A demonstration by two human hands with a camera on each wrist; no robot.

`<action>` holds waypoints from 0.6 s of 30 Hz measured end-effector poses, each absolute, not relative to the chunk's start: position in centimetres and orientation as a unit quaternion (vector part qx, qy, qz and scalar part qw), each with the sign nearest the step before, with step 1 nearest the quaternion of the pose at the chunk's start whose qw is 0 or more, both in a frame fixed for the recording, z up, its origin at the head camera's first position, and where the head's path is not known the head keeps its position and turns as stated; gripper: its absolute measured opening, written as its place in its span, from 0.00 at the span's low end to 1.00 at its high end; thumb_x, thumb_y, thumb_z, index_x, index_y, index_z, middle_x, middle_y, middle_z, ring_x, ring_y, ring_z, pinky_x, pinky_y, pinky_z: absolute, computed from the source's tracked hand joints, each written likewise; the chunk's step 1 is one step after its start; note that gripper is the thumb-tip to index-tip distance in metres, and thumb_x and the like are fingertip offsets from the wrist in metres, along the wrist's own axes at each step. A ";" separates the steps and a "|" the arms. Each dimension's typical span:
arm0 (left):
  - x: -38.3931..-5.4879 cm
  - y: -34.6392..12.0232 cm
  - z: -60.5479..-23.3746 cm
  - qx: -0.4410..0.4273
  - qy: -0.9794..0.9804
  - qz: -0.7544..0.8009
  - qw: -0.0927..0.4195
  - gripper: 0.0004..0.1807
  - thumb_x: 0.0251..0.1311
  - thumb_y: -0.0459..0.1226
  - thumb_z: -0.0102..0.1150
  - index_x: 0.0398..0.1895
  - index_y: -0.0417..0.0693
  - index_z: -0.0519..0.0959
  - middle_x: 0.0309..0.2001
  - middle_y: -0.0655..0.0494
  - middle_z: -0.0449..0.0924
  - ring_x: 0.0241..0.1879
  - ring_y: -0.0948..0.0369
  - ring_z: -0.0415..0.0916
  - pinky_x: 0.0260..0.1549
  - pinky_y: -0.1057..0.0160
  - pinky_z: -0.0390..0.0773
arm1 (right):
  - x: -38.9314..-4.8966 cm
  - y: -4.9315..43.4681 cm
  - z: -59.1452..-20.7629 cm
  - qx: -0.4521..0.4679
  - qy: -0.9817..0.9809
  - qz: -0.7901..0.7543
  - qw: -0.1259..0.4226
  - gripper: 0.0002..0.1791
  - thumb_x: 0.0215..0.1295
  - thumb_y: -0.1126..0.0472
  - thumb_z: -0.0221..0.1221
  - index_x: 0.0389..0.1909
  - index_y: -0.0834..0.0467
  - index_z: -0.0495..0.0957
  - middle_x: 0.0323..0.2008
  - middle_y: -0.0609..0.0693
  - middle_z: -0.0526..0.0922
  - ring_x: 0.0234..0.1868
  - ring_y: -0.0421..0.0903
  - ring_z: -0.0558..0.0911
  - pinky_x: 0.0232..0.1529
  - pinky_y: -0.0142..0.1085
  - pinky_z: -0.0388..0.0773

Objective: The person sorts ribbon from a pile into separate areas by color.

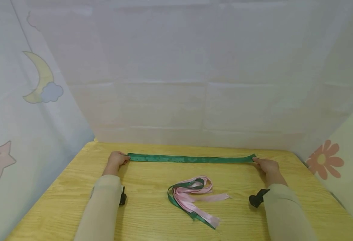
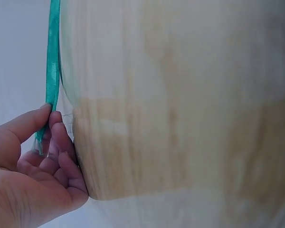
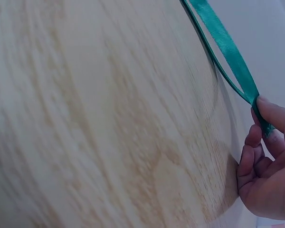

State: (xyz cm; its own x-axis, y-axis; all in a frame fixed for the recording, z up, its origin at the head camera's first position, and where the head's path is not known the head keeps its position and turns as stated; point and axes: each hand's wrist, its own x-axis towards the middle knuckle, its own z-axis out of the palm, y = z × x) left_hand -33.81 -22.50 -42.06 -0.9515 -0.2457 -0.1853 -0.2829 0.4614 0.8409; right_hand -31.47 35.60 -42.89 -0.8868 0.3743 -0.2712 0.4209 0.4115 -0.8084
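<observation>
A green satin ribbon [image 1: 188, 159] stretches nearly straight from side to side near the table's far edge. Its left end is pinched between thumb and fingers of my left hand [image 1: 118, 160], and a frayed tip pokes out in the left wrist view, below the thumb [image 2: 26, 124]. My right hand [image 1: 268, 165] pinches the other end. In the right wrist view two strands of the green ribbon [image 3: 228, 47] meet at the thumb, with a gap between them. Nearer to me, between the forearms, a loose bundle of pink and green ribbons [image 1: 191, 197] lies looped on the table.
The wooden table [image 1: 146, 214] has a pale sheet [image 1: 164, 67] hanging behind its far edge. Printed cloth with a moon [image 1: 41, 77] stands at the left, and cloth with a flower [image 1: 325, 159] at the right. Dark wrist devices [image 1: 256, 199] sit on both forearms.
</observation>
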 end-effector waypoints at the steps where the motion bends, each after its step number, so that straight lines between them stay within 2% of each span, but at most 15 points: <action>1: -33.8 -22.4 -42.0 -0.154 0.856 0.493 0.021 0.14 0.59 0.32 0.59 0.44 0.28 0.76 0.22 0.55 0.75 0.21 0.65 0.71 0.27 0.65 0.73 | -31.5 35.6 -42.8 0.236 0.839 -0.490 0.028 0.41 0.61 0.40 0.53 0.57 0.75 0.67 0.63 0.72 0.56 0.64 0.68 0.54 0.62 0.55 0.52; 6: -33.8 -22.4 -41.8 -0.154 0.867 0.472 0.028 0.15 0.59 0.34 0.58 0.44 0.29 0.76 0.22 0.56 0.74 0.22 0.64 0.71 0.32 0.62 0.73 | -31.6 35.8 -42.5 0.231 0.842 -0.485 0.048 0.50 0.59 0.37 0.53 0.63 0.78 0.53 0.65 0.74 0.47 0.65 0.69 0.49 0.63 0.55 0.49; 11: -34.0 -22.5 -42.0 -0.155 0.872 0.464 0.035 0.14 0.60 0.35 0.58 0.42 0.30 0.76 0.22 0.55 0.74 0.23 0.62 0.71 0.34 0.60 0.72 | -31.6 35.9 -42.6 0.222 0.857 -0.461 0.057 0.49 0.61 0.37 0.51 0.63 0.78 0.55 0.64 0.75 0.49 0.65 0.69 0.50 0.63 0.55 0.50; 18: -34.2 -22.6 -42.2 -0.156 0.869 0.468 0.040 0.10 0.60 0.36 0.58 0.36 0.33 0.76 0.22 0.55 0.74 0.23 0.63 0.70 0.31 0.63 0.71 | -31.3 36.0 -43.0 0.200 0.868 -0.451 0.056 0.45 0.62 0.39 0.50 0.63 0.74 0.57 0.65 0.72 0.51 0.65 0.68 0.50 0.63 0.54 0.49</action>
